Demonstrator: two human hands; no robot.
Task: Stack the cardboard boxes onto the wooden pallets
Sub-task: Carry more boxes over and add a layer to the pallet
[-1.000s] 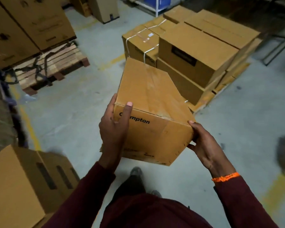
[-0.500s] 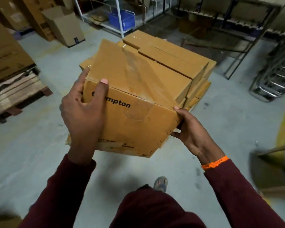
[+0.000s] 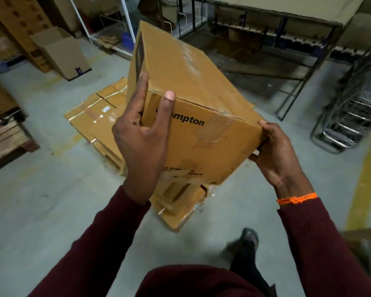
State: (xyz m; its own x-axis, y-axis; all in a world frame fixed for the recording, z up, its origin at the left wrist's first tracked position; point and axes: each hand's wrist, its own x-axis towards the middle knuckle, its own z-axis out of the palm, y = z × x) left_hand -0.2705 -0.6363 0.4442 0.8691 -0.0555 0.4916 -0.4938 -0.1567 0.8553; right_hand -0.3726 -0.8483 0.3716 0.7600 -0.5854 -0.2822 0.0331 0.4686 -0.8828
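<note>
The box [image 3: 193, 99] in the hands is brown like honey, with black letters on the front and shiny clear tape over it. The boxes on the floor [image 3: 99, 116] below are the same yellow-brown. The sleeves [image 3: 99, 243] are dark red. A bright orange band [image 3: 296, 198] sits on the right wrist. The floor [image 3: 41, 200] is pale grey-green with a yellow stripe [image 3: 364, 185]. A small crate [image 3: 128, 39] far back is blue.

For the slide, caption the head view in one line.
Both hands, left hand and right hand, carry a taped cardboard box above stacked boxes.
</note>
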